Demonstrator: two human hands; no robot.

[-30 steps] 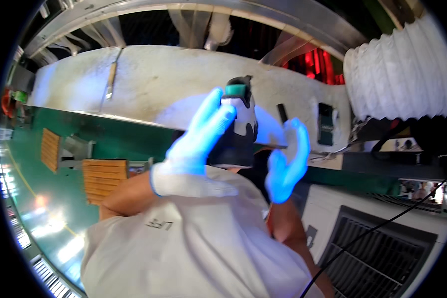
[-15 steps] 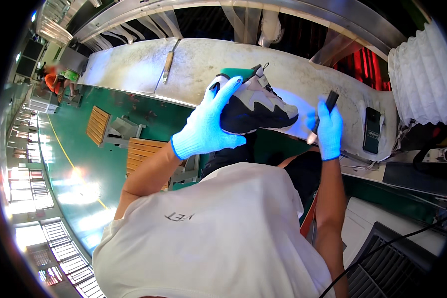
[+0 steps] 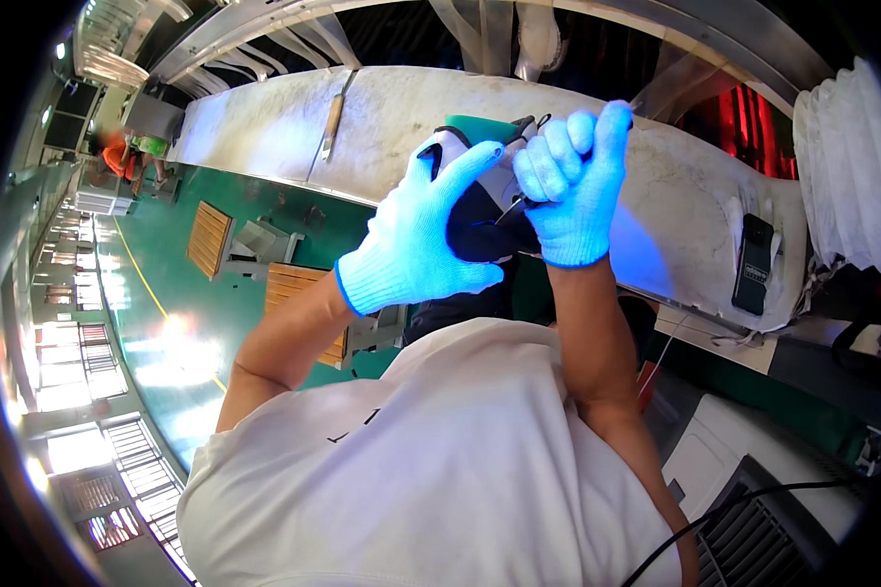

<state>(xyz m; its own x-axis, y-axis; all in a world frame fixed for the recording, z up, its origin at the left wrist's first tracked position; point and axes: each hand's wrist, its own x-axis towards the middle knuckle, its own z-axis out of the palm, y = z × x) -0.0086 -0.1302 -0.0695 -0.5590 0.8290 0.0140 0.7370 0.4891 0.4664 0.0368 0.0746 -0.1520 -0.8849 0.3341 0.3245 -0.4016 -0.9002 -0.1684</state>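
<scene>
A grey, white and black sneaker (image 3: 475, 210) is held above the near edge of the bench by my left hand (image 3: 421, 230). The thumb and fingers of that gloved hand wrap the heel end. Teal material (image 3: 480, 128) shows at the shoe's opening. My right hand (image 3: 573, 186), also in a knitted glove, is closed in a fist over the toe end and hides much of it. From the fist a slim tool (image 3: 509, 209) points down at the shoe's side, its thin tip against or close to the upper. Its exact kind is hidden.
A wooden-handled tool (image 3: 334, 122) lies on the pale bench (image 3: 392, 98) at left. A dark phone (image 3: 753, 264) rests at the right, near a white ribbed duct (image 3: 849, 161). A metal-framed machine opening runs along the back. Wooden-topped stools and a person (image 3: 117, 157) are off left.
My right hand has moved left from beside the shoe to over its toe end, with the slim tool turned toward the shoe. My left hand keeps its hold.
</scene>
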